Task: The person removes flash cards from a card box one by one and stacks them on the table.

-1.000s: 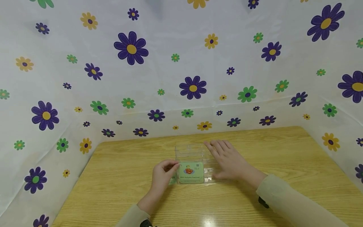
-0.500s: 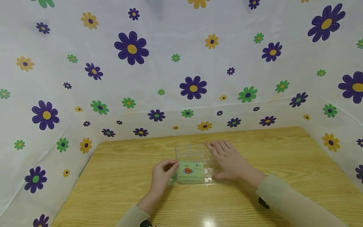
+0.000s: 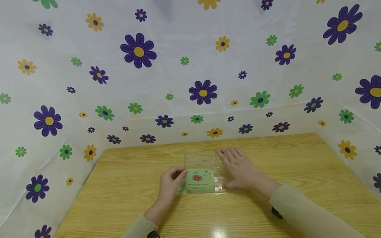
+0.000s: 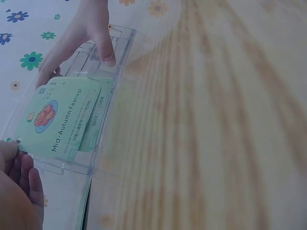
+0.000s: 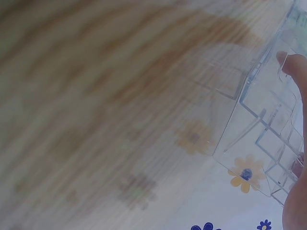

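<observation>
Head view: a green card (image 3: 198, 181) printed "Mid-Autumn Festival", just past 5 o'clock from the centre, within the outline of a clear plastic case (image 3: 197, 158) on a wood-grain table (image 3: 119, 198). Left hand (image 3: 172, 180) at the card's 10 o'clock corner, thumb and finger pinching it. Right hand (image 3: 238, 168) at the case's 3 o'clock side, fingers straight and spread, laid across the clear plastic. Just beside the case at 8 o'clock, another green card (image 3: 180, 189), partly hidden by the left hand. Beyond, at 12 o'clock, a white flowered cloth (image 3: 166, 76).

Left wrist view: same card at 9 o'clock, lapped over at least one lower card (image 4: 101, 106), pinched at its 8 o'clock corner. Looks light, thin and fairly stiff, likely smooth enough to slide, probably easy to crease. Best taken by a corner or the edges, flat between thumb and finger pads.

Right wrist view: case at 3 o'clock, thumb at its 2 o'clock edge; cannot tell how firm the hold. Seems rigid, slick, perhaps brittle; better steadied by the outer walls.
</observation>
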Demonstrator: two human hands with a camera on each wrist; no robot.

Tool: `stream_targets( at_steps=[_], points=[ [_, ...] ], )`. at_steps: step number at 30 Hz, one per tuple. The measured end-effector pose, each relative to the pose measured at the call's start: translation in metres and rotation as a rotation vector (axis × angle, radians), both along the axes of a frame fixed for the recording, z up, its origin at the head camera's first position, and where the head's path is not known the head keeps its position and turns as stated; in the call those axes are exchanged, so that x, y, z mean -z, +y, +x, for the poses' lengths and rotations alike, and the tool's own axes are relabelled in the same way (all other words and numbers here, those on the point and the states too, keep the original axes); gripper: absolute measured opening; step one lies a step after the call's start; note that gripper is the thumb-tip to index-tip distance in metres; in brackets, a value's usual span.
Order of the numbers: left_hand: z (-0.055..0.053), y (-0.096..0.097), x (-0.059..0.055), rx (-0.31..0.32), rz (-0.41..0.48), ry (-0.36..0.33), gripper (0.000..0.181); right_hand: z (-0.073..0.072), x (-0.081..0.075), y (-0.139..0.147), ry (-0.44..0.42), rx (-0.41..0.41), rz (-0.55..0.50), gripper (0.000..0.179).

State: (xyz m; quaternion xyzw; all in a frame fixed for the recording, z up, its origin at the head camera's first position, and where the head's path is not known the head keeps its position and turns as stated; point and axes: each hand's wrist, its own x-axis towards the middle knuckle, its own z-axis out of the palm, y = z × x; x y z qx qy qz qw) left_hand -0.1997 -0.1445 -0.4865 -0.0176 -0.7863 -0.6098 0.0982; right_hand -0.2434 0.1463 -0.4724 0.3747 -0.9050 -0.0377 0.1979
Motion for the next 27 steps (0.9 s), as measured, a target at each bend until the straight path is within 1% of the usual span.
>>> stream_targets(
  at_steps=[8,18,23,27],
  points=[
    [0.0002,0.0008,-0.0005,-0.017,0.003,0.011,0.012,0.0009,-0.0012,-0.0002,0.000,0.003,0.015,0.127],
    [-0.0013,0.0011,-0.0027,-0.029,0.030,0.032,0.012,0.0001,-0.0005,0.0002,0.010,0.002,0.016,0.127],
    [-0.0034,0.0009,-0.0040,-0.031,0.050,0.041,0.012,0.0004,-0.0003,0.0007,0.010,-0.001,0.017,0.128],
    [-0.0046,0.0009,-0.0053,-0.034,0.045,0.044,0.011,0.0003,0.0000,0.0011,0.008,0.004,0.022,0.128]
  ],
)
